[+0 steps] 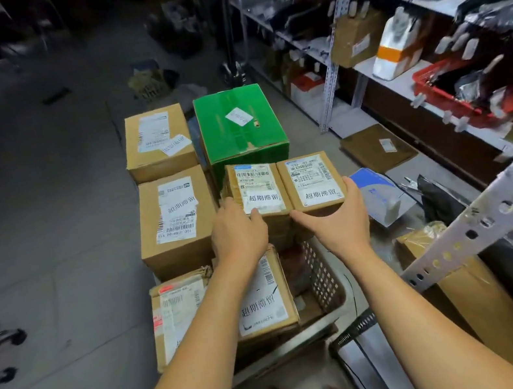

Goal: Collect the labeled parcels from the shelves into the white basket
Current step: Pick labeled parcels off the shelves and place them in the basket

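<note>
Left hand (239, 228): at frame centre, fingers are curled over the near edge of the left small parcel (256, 191), which is gripped from the near side.
Right hand (338, 217): just right of centre, it is cupped round the near edge of the right small parcel (311, 181). The thumb is laid along the front and the fingers are wrapped up the right side.
The pair: both parcels are held side by side, edges touching, white labels turned up. Whether anything supports them from beneath cannot be told.
White basket (325, 280): it is found directly below the hands, at lower centre. Its perforated wall is visible, and a larger labelled parcel (262, 296) is already lodged in it, tilted.
Step in hand: this is judged to be the lowering of the pair into the basket, onto or behind what is already there.
How it is done well: inward pressure should be applied equally from both sides, so that the seam between the parcels is not allowed to open. The pair is best lowered level and released only once support is felt underneath. Little free room is shown, so a slide off the stack is the risk.
Beyond: a green box (239, 125) and brown cartons (177, 218) are stacked above and left of centre.
Shelves (397, 85): along the right edge, more packages and a red basket (434, 84) are seen.
</note>
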